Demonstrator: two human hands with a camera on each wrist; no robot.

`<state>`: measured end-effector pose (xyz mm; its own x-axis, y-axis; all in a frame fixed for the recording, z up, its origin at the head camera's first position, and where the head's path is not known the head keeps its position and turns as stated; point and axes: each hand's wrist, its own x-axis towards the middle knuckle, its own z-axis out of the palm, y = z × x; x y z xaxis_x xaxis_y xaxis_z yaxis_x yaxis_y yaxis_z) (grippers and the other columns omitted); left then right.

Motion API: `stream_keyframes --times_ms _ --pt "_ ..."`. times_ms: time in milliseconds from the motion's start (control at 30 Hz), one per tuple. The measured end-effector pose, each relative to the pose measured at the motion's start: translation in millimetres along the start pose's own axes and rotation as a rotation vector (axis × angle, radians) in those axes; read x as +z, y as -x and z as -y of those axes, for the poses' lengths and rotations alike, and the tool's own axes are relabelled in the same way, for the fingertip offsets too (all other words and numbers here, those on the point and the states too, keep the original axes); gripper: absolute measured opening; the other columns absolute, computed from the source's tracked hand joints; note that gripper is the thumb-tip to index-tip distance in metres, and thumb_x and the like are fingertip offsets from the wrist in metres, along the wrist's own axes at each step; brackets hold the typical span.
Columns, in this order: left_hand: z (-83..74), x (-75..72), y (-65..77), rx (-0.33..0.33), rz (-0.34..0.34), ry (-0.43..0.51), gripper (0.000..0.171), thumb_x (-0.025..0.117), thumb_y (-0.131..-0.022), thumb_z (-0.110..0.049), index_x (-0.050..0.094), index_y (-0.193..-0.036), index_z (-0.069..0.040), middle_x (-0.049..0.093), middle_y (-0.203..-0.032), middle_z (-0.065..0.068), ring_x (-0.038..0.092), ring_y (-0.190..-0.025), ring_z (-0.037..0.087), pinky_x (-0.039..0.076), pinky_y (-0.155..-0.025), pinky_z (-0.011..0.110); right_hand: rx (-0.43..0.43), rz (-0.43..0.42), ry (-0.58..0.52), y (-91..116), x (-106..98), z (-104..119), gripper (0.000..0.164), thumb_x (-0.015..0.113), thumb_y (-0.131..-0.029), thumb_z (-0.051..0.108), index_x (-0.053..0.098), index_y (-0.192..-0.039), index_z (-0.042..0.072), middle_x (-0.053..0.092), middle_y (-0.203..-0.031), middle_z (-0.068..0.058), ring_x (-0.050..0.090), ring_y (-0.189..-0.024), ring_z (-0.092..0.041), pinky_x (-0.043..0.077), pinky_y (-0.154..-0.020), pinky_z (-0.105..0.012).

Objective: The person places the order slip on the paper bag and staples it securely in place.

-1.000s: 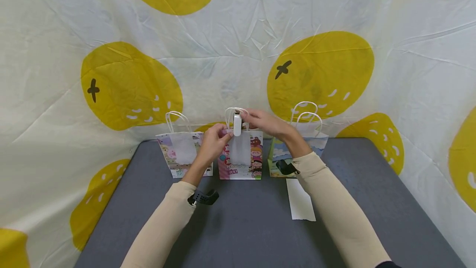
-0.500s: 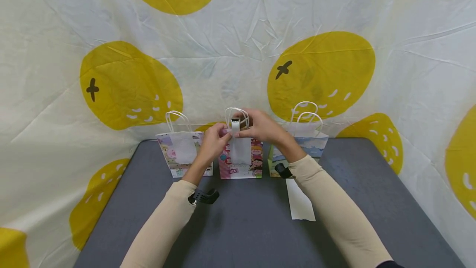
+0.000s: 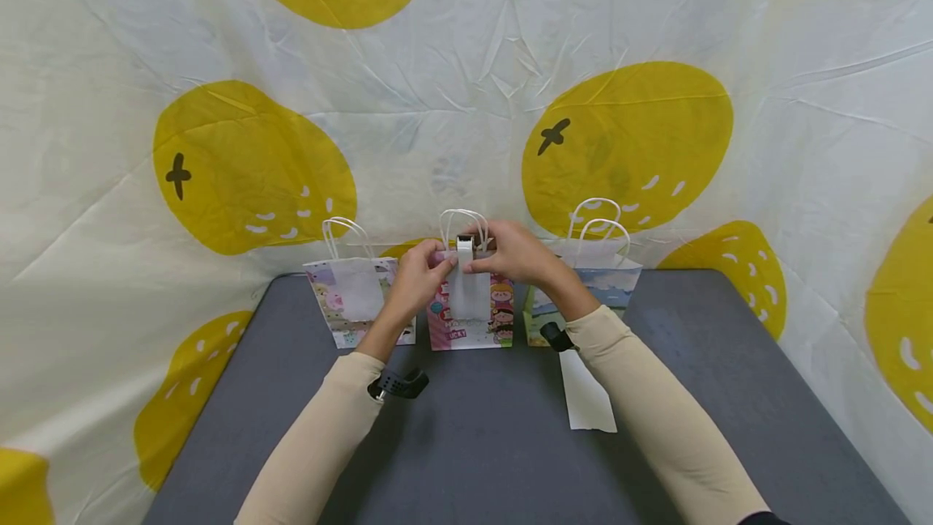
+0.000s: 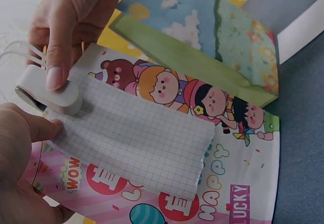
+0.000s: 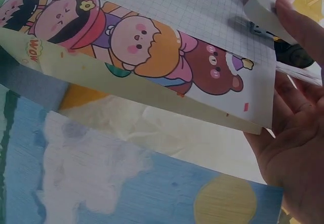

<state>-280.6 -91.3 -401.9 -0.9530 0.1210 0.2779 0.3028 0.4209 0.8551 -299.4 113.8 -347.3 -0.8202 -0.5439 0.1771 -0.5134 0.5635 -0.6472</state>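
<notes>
"What is at the far left?"

"An upright, multicoloured printed paper bag (image 3: 364,334), white cord handles up, with a plain white paper piece (image 3: 359,290) on its front. Then comes the left hand (image 3: 415,275), its fingers clamped on the top edge of a pink-and-white cartoon-printed paper bag (image 3: 475,336) and the white grid-lined paper rectangle (image 4: 142,133) on it."

"How does that rectangle lie?"

"Flat on the middle bag's front, long axis running down it."

"And the small, rounded white plastic stapler (image 4: 50,95)?"

"At that bag's top edge, over the rectangle's upper end. Its long axis follows the bag's height, the dark end pointing toward the handles. The right hand (image 3: 519,253) has its fingers clamped on it, thumb on top."

"Farther right?"

"A blue-and-green landscape-printed paper bag (image 3: 607,286) stands upright. Nearer the person, a blank white paper strip (image 3: 587,397) lies lengthwise away from them on the dark grey surface (image 3: 466,452)."
</notes>
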Motion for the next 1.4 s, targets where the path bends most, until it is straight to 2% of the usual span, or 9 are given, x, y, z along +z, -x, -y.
stream_keyframes --times_ms 233,500,700,1067,1300,1400 --pt "1.1 -0.2 -0.9 0.017 -0.004 0.004 0.014 0.073 -0.095 -0.014 0.068 -0.101 -0.003 0.072 -0.095 0.011 0.061 -0.079 0.017 0.049 -0.070 0.029 0.003 0.030 0.043 -2 0 3 0.043 0.088 -0.081 0.024 0.069 -0.119 0.015 0.070 -0.104 -0.002 0.063 -0.092 -0.020 0.052 -0.080 -0.038" --pt "1.3 -2.1 0.4 0.024 -0.024 -0.026 0.015 0.072 -0.096 -0.015 0.068 -0.102 -0.003 0.070 -0.096 0.011 0.061 -0.080 0.019 0.048 -0.070 0.031 -0.034 0.021 0.151 -5 8 6 0.050 0.092 -0.076 0.024 0.070 -0.119 0.010 0.072 -0.107 -0.004 0.061 -0.090 -0.021 0.050 -0.079 -0.038" --pt "-0.6 -1.9 2.8 0.004 -0.022 -0.037 0.017 0.072 -0.096 -0.016 0.068 -0.105 -0.003 0.069 -0.096 0.011 0.060 -0.080 0.020 0.048 -0.070 0.032 0.002 0.012 0.201 -3 13 9 0.052 0.092 -0.076 0.027 0.069 -0.120 0.011 0.072 -0.107 -0.003 0.063 -0.091 -0.021 0.051 -0.082 -0.040" --pt "-0.1 -2.1 4.6 -0.002 -0.024 -0.028 0.019 0.071 -0.097 -0.017 0.067 -0.108 -0.002 0.070 -0.100 0.012 0.061 -0.083 0.022 0.049 -0.071 0.033 0.079 -0.036 0.239 1 24 10 0.060 0.090 -0.077 0.036 0.067 -0.129 0.018 0.071 -0.104 0.001 0.062 -0.084 -0.018 0.047 -0.068 -0.035" --pt "0.2 -1.8 4.8 -0.010 -0.020 -0.044 0.019 0.071 -0.097 -0.020 0.068 -0.107 -0.004 0.070 -0.097 0.011 0.059 -0.079 0.021 0.047 -0.067 0.032 0.106 -0.075 0.251 2 27 8 0.051 0.090 -0.077 0.038 0.068 -0.116 0.014 0.068 -0.089 -0.001 0.060 -0.071 -0.019 0.044 -0.060 -0.033" --pt "0.6 -1.8 4.5 -0.012 -0.017 -0.039 0.019 0.071 -0.097 -0.020 0.068 -0.106 -0.004 0.070 -0.098 0.011 0.060 -0.080 0.021 0.048 -0.067 0.033 0.107 -0.083 0.267 3 28 7 0.051 0.090 -0.077 0.039 0.067 -0.115 0.014 0.067 -0.086 0.000 0.059 -0.068 -0.018 0.043 -0.058 -0.032"
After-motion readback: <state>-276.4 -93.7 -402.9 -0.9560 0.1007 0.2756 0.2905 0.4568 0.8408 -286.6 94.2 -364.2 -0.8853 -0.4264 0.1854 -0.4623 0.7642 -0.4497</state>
